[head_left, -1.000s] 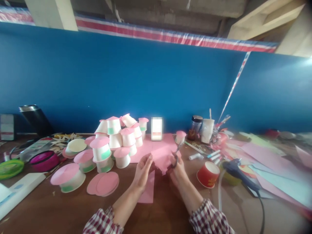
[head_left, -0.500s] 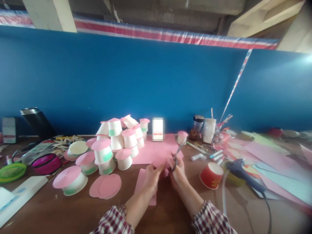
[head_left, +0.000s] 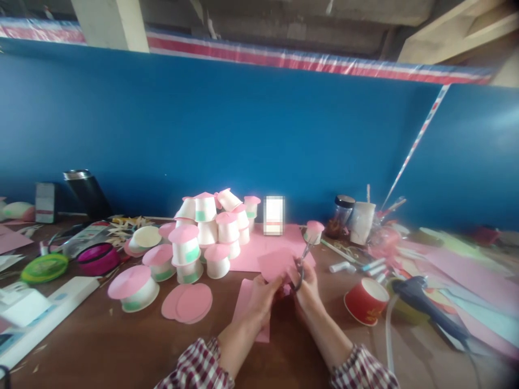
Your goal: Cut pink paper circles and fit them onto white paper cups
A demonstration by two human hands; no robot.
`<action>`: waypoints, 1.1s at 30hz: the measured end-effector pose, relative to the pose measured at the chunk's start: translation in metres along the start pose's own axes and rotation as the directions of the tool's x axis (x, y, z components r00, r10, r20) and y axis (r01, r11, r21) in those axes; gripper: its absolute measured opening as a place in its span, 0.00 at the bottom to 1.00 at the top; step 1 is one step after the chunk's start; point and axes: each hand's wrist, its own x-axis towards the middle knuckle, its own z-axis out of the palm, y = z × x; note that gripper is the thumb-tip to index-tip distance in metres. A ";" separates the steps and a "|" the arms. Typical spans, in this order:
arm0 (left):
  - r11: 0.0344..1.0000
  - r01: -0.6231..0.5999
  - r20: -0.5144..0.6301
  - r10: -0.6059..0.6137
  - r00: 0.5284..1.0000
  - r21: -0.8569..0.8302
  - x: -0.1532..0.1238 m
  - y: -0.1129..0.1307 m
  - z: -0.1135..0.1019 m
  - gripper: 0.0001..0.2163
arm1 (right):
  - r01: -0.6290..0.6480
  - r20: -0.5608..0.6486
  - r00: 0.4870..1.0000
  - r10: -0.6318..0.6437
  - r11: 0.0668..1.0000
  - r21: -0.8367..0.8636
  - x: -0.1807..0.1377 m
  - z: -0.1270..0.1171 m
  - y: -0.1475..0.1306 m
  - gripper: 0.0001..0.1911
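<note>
My left hand (head_left: 261,297) is closed on a piece of pink paper (head_left: 276,263), holding it up over the brown table (head_left: 121,346). My right hand (head_left: 308,286) grips a pair of scissors (head_left: 303,258) whose blades point up and away, right beside the paper's edge. Another pink sheet (head_left: 250,308) lies flat under my hands. Just beyond them a larger pink sheet (head_left: 259,246) is spread out.
A pile of white cups with pink lids (head_left: 213,229) stands left of centre, with pink discs (head_left: 188,302) in front. A red paper cup (head_left: 367,301) and a glue gun (head_left: 421,300) lie to the right, among coloured papers (head_left: 466,270). Pink and green bowls (head_left: 97,258) sit at the left.
My left hand moved in from open beside the paper and took hold of the pink piece. Both hands came closer together, and the view shifted a little to the left.
</note>
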 end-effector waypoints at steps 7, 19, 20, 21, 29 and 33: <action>1.000 -0.001 0.029 0.001 1.000 0.008 0.001 0.000 -0.001 0.11 | 0.019 -0.017 1.000 -0.020 0.998 -0.066 0.002 -0.002 0.001 0.22; 1.000 0.009 0.014 -0.009 1.000 -0.007 0.000 0.000 -0.003 0.09 | -0.030 0.016 0.999 0.030 0.999 0.011 0.004 -0.006 0.009 0.23; 1.000 0.003 0.014 -0.003 1.000 0.009 0.001 -0.001 -0.003 0.10 | -0.028 0.019 0.999 0.028 1.000 0.001 0.004 -0.006 0.009 0.24; 1.000 -0.002 0.011 0.002 1.000 0.026 0.001 -0.002 -0.004 0.10 | -0.023 0.021 1.000 0.023 1.000 -0.009 0.004 -0.006 0.009 0.24; 0.996 0.039 0.002 -0.039 0.999 -0.077 0.001 0.001 -0.007 0.11 | -0.045 0.017 0.999 0.045 0.999 -0.003 0.001 -0.001 0.001 0.25; 0.994 0.042 0.007 -0.041 0.999 -0.103 0.001 0.006 -0.006 0.17 | -0.044 0.064 0.997 0.044 0.999 -0.002 0.001 -0.001 0.000 0.25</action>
